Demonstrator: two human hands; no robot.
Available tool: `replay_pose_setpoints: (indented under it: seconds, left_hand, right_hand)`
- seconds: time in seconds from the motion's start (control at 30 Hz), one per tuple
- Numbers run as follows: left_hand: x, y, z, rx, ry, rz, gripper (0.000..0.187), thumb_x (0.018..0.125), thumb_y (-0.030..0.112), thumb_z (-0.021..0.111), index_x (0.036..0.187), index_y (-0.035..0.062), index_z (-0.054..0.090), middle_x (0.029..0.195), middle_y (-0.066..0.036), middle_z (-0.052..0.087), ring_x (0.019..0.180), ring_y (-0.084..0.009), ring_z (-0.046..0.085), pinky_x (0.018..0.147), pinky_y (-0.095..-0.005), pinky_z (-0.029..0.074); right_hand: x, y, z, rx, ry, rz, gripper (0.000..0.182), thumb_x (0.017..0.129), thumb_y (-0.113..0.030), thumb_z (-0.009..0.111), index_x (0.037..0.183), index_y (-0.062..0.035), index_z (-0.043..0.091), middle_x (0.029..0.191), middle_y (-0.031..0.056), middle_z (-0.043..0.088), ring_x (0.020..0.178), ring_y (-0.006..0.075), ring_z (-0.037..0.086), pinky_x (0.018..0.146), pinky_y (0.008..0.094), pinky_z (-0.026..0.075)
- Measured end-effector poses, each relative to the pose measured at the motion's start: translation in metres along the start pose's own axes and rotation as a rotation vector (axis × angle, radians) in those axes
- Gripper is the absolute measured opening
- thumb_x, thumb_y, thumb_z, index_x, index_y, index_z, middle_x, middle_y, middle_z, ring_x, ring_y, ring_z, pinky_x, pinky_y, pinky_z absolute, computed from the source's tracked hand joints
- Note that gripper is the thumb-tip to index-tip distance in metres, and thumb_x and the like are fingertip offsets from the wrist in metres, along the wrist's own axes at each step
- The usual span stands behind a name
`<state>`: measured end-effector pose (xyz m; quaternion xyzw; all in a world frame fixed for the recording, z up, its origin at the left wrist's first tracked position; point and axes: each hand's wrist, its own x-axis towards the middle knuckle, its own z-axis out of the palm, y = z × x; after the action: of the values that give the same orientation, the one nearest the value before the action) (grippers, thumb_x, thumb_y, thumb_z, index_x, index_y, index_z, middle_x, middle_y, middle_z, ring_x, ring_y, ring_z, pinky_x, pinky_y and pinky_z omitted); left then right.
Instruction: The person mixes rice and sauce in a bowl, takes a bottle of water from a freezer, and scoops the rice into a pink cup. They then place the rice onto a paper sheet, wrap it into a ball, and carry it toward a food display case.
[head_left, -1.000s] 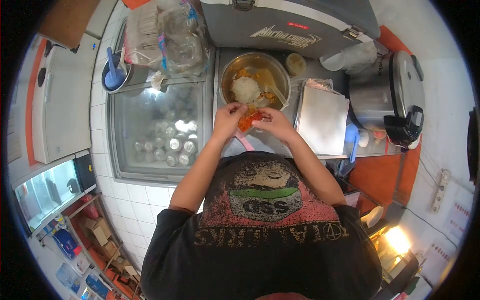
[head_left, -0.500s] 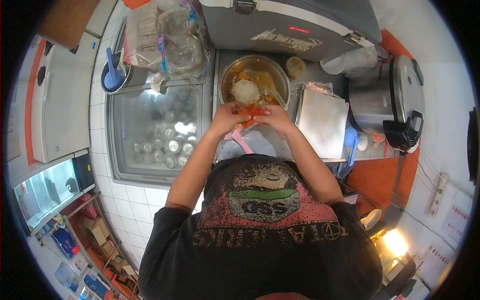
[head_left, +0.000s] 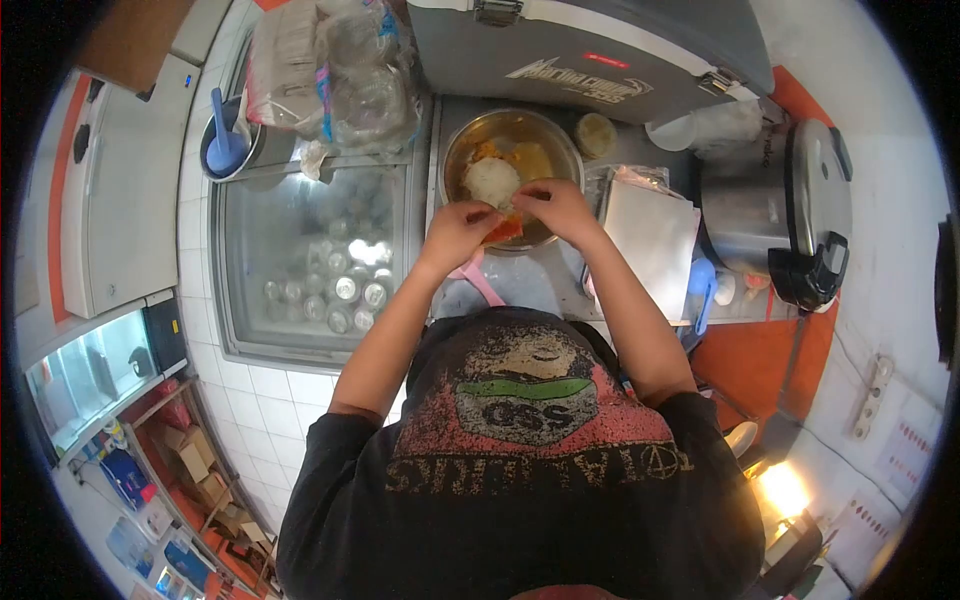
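Note:
A large steel bowl (head_left: 574, 150) stands in front of me with a mound of white rice (head_left: 490, 183) and orange-brown food (head_left: 484, 152) inside. My left hand (head_left: 458, 235) is closed at the bowl's near rim, its fingertips at a bright red-orange piece (head_left: 506, 230). My right hand (head_left: 560, 212) reaches over the right side of the bowl, thumb and fingers pinched together near the rice. What the right fingertips hold, I cannot tell. A pink handle (head_left: 482, 280) lies on the counter below my left hand.
A glass-topped freezer with cans (head_left: 312, 260) is at left, plastic-wrapped containers (head_left: 365, 85) behind it. A grey cooler box (head_left: 590, 55) stands at the back. To the right are a jar (head_left: 596, 135), a stack of sheets (head_left: 647, 245), a blue scoop (head_left: 703, 280) and a rice cooker (head_left: 750, 195).
Both hands held the red-orange piece together near the rim. My right hand has moved up and right over the bowl, and the fingertips are farther apart.

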<state>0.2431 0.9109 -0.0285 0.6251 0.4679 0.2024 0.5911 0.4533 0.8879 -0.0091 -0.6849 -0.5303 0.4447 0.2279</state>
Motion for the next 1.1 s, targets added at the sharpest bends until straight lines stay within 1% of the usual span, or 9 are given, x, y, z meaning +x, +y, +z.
replay_pose_setpoints:
  seconds: [0.17,0.3,0.4,0.47,0.7,0.8,0.87,0.97,1.1]
  left_hand:
    - [-0.001,-0.001,0.000,0.058,0.053,0.026,0.026,0.084,0.020,0.070,0.094,-0.0044,0.069,0.080,-0.013,0.070,0.070,-0.0124,0.062,0.065,-0.0286,0.050]
    - [-0.004,0.003,0.003,0.024,0.089,0.054,0.025,0.084,0.020,0.069,0.095,-0.0028,0.070,0.082,-0.014,0.071,0.071,-0.0153,0.065,0.066,-0.0294,0.051]
    - [-0.008,0.009,0.004,0.244,0.158,0.200,0.023,0.083,0.020,0.069,0.094,0.0005,0.070,0.085,-0.014,0.071,0.072,-0.0226,0.069,0.066,-0.0320,0.052]
    - [-0.011,0.017,0.004,0.272,0.168,0.211,0.018,0.082,0.019,0.067,0.091,0.0038,0.071,0.087,-0.013,0.069,0.077,-0.0302,0.068,0.067,-0.0357,0.052]
    - [-0.021,0.017,0.005,0.361,0.214,0.411,0.014,0.080,0.015,0.066,0.086,0.0043,0.072,0.085,-0.012,0.068,0.080,-0.0324,0.064,0.069,-0.0381,0.051]
    - [-0.024,0.021,0.015,0.396,0.215,0.495,0.011,0.079,0.014,0.068,0.083,0.0042,0.072,0.084,-0.012,0.069,0.080,-0.0311,0.065,0.070,-0.0377,0.051]
    - [-0.031,0.026,0.026,0.362,0.304,0.559,0.008,0.077,0.010,0.069,0.081,0.0040,0.073,0.082,-0.012,0.069,0.080,-0.0309,0.065,0.071,-0.0377,0.051]
    - [-0.041,0.040,0.040,0.391,0.269,0.593,0.008,0.076,0.008,0.068,0.080,0.0052,0.073,0.081,-0.010,0.069,0.080,-0.0282,0.065,0.072,-0.0372,0.052]
    - [-0.039,0.044,0.023,0.326,0.292,0.598,0.009,0.076,0.002,0.066,0.084,0.0022,0.072,0.083,-0.013,0.068,0.080,-0.0301,0.064,0.073,-0.0362,0.051]
  right_hand:
    - [-0.004,0.004,-0.001,0.066,-0.014,-0.099,0.028,0.078,-0.026,0.072,0.093,-0.0026,0.073,0.083,0.0135,0.071,0.079,0.0206,0.068,0.072,0.0332,0.051]
    - [-0.008,-0.012,-0.007,0.029,-0.041,-0.043,0.030,0.079,-0.024,0.072,0.096,0.0004,0.072,0.083,0.0108,0.071,0.076,0.0152,0.065,0.073,0.0289,0.050]
    - [-0.008,-0.014,-0.005,-0.109,0.042,-0.094,0.027,0.078,-0.023,0.071,0.092,0.0012,0.071,0.079,0.0114,0.070,0.073,0.0164,0.065,0.071,0.0298,0.050]
    - [-0.010,-0.010,-0.003,-0.114,0.028,-0.131,0.022,0.078,-0.020,0.066,0.083,0.0010,0.068,0.076,0.0168,0.066,0.068,0.0261,0.064,0.066,0.0358,0.050]
    - [-0.031,0.001,0.004,-0.114,-0.084,-0.132,0.026,0.077,-0.022,0.062,0.076,0.0033,0.060,0.068,0.0179,0.059,0.063,0.0299,0.057,0.061,0.0385,0.046]
    - [-0.046,0.015,0.007,-0.006,0.017,-0.112,0.025,0.077,-0.021,0.061,0.075,0.0031,0.059,0.068,0.0176,0.057,0.061,0.0303,0.054,0.060,0.0391,0.044]
    - [-0.053,0.033,0.009,0.001,0.138,-0.230,0.022,0.076,-0.019,0.061,0.074,0.0029,0.057,0.068,0.0172,0.056,0.060,0.0302,0.052,0.059,0.0391,0.044]
    - [-0.071,0.042,0.001,0.052,0.240,-0.236,0.020,0.075,-0.016,0.061,0.072,0.0028,0.056,0.067,0.0170,0.054,0.060,0.0304,0.052,0.059,0.0390,0.043]
    - [-0.092,0.102,-0.027,0.129,0.567,-0.130,0.017,0.080,-0.015,0.063,0.078,0.0017,0.062,0.069,0.0148,0.059,0.063,0.0245,0.057,0.060,0.0363,0.045]
